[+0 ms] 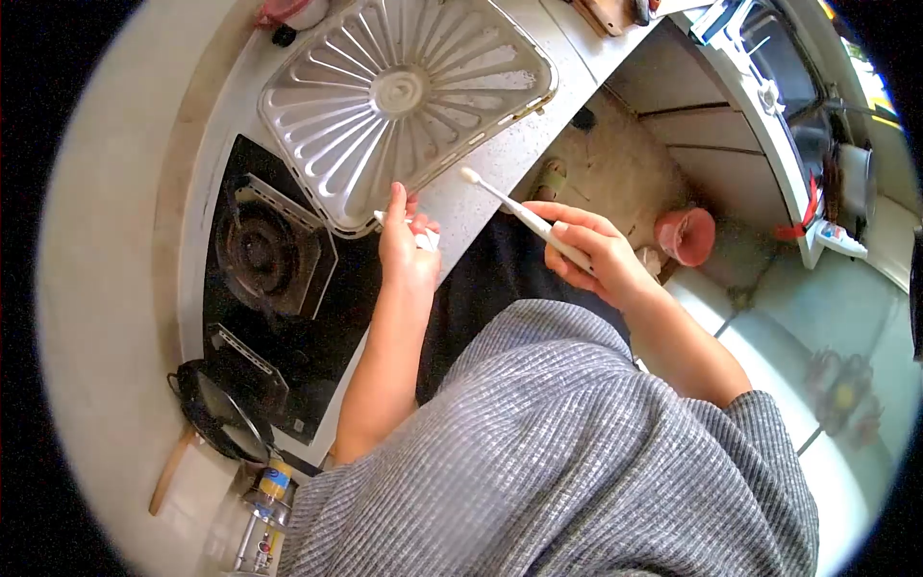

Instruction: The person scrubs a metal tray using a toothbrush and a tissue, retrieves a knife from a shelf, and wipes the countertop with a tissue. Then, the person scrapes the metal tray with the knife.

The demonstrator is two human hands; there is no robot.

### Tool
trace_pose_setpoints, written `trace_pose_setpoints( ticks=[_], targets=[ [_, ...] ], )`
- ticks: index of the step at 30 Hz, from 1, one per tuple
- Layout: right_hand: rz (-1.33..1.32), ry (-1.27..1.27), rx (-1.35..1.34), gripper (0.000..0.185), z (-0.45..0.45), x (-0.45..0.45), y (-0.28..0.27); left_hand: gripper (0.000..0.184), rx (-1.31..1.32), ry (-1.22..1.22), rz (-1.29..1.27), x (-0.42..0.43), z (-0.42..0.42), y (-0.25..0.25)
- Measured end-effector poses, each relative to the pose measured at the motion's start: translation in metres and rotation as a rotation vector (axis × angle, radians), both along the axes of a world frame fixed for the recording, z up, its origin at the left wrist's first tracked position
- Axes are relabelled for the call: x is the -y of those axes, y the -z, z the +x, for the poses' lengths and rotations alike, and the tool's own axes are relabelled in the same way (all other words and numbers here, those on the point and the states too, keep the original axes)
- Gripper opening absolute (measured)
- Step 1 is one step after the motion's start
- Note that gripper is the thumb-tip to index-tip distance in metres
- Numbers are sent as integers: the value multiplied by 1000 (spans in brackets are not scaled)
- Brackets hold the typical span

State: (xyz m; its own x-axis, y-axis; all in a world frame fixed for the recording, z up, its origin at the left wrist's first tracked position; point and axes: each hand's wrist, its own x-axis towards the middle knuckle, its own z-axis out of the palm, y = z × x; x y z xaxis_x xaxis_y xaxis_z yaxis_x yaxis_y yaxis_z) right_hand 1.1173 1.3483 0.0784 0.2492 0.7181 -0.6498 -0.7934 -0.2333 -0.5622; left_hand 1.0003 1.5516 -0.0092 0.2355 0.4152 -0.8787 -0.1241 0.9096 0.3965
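A ribbed metal tray (399,93) with a round centre lies tilted across the counter and the corner of the black stove. My left hand (409,240) is closed round a crumpled white cloth or tissue (427,238), with the thumb at the tray's near edge. To the right, my right hand (582,248) is wrapped round the handle of a white toothbrush-like brush (524,213). Its pale head points up and left, a little apart from the tray's edge.
The stove burner (260,248) is at the left, with a black pan (223,413) and bottles (261,529) below it. A pink bin (686,237) stands on the floor at right. The sink (784,58) is at the upper right.
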Motion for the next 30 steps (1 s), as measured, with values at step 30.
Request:
trace_pose_setpoints(
  ticks=[30],
  targets=[
    [69, 50, -72, 37, -33, -58, 73, 26, 11, 13, 3, -2, -5, 9]
  ],
)
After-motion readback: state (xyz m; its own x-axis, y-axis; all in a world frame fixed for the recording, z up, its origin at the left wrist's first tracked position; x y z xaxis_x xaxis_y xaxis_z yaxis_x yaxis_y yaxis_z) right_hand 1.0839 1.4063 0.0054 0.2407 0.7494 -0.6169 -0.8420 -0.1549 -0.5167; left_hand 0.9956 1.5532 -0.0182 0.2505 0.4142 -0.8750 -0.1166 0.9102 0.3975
